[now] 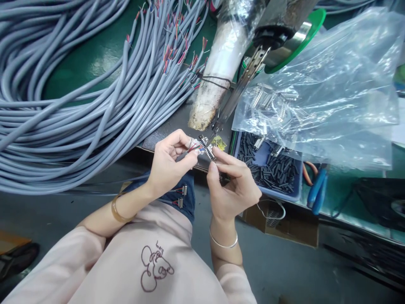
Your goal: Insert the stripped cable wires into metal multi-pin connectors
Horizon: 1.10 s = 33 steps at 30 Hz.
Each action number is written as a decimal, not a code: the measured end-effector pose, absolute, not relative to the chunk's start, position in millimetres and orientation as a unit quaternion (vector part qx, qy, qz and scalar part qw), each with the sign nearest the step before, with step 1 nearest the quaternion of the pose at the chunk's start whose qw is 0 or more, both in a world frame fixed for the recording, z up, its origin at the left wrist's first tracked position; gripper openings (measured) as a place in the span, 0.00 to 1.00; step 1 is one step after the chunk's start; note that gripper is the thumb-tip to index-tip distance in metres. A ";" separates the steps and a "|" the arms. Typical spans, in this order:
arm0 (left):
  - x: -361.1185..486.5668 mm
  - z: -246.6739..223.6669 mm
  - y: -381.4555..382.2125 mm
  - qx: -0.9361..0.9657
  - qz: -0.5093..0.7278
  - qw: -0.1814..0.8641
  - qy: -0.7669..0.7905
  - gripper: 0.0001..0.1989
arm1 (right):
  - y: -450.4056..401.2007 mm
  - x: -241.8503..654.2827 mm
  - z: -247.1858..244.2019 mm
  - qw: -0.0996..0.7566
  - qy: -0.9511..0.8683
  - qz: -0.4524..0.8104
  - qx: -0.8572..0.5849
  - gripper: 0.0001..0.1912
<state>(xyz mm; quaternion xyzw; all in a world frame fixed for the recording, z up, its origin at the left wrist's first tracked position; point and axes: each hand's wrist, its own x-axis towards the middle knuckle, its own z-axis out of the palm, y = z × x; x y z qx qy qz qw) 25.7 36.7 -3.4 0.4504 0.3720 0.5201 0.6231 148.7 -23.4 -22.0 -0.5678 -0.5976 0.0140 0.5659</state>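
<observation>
My left hand (172, 158) pinches the stripped end of a grey cable, its thin coloured wires (196, 147) fanning out past the fingertips. Those wires meet a metal D-sub connector (207, 148) with a row of pins. On the connector's other side, my right hand (230, 181) has thumb and forefinger closed on its edge. Right above the connector hangs the tip of a soldering iron (218, 126), held in a fixed mount. A yellow sponge-like scrap (218, 143) lies just behind the right fingertips. Two wired connectors (182, 196) rest on my lap.
Bundles of grey cables (95, 109) cover the left of the bench. At right are a blue bin (299, 185) of short black tubes, a clear plastic bag (341, 97) of connectors and blue-handled pliers (317, 190). A wrapped tube (221, 63) and green-rimmed solder spool (303, 46) stand behind.
</observation>
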 end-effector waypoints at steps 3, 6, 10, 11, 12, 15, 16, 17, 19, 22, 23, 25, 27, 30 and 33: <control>25.7 -1.3 37.2 0.454 0.518 0.620 0.375 0.11 | -22.2 148.6 -18.7 0.559 -0.601 -0.002 -0.571 0.08; 24.4 0.5 38.3 0.458 0.508 0.626 0.375 0.12 | -22.5 149.3 -16.5 0.544 -0.609 -0.014 -0.577 0.08; 21.8 -0.2 39.6 0.459 0.486 0.639 0.381 0.12 | -24.2 150.3 -18.4 0.536 -0.616 -0.019 -0.577 0.08; 21.4 -0.8 39.8 0.457 0.483 0.642 0.382 0.12 | -24.3 150.4 -19.2 0.535 -0.618 -0.017 -0.576 0.08; 21.0 -1.3 39.9 0.455 0.480 0.644 0.384 0.12 | -24.2 150.5 -19.8 0.534 -0.619 -0.015 -0.576 0.08; 20.6 -2.0 40.0 0.450 0.479 0.649 0.383 0.11 | -23.2 150.8 -20.1 0.534 -0.619 -0.002 -0.576 0.08; 20.6 -2.0 40.0 0.449 0.480 0.650 0.381 0.11 | -22.7 151.0 -19.7 0.535 -0.618 0.001 -0.576 0.08; 20.7 -1.8 40.0 0.447 0.481 0.651 0.380 0.11 | -22.4 151.2 -19.3 0.537 -0.616 0.003 -0.576 0.08; 20.7 -1.6 39.9 0.445 0.482 0.652 0.380 0.11 | -21.9 151.7 -18.8 0.536 -0.615 0.003 -0.578 0.07; 20.8 -1.8 39.8 0.445 0.482 0.649 0.386 0.12 | -21.7 152.1 -18.6 0.528 -0.618 -0.003 -0.583 0.07; 20.9 -2.0 39.7 0.446 0.483 0.646 0.388 0.12 | -21.6 152.1 -18.5 0.526 -0.619 -0.003 -0.583 0.07; 21.3 -1.8 39.7 0.448 0.486 0.641 0.391 0.12 | -20.9 151.8 -17.7 0.527 -0.621 -0.001 -0.581 0.07; 21.9 -0.9 40.0 0.451 0.493 0.635 0.388 0.10 | -19.7 151.3 -15.6 0.528 -0.623 -0.004 -0.578 0.08; 22.8 1.2 40.9 0.456 0.506 0.628 0.376 0.09 | -17.7 150.6 -11.2 0.523 -0.627 -0.032 -0.577 0.08; 23.0 2.8 41.8 0.460 0.511 0.626 0.367 0.10 | -17.7 150.5 -8.7 0.515 -0.632 -0.058 -0.577 0.09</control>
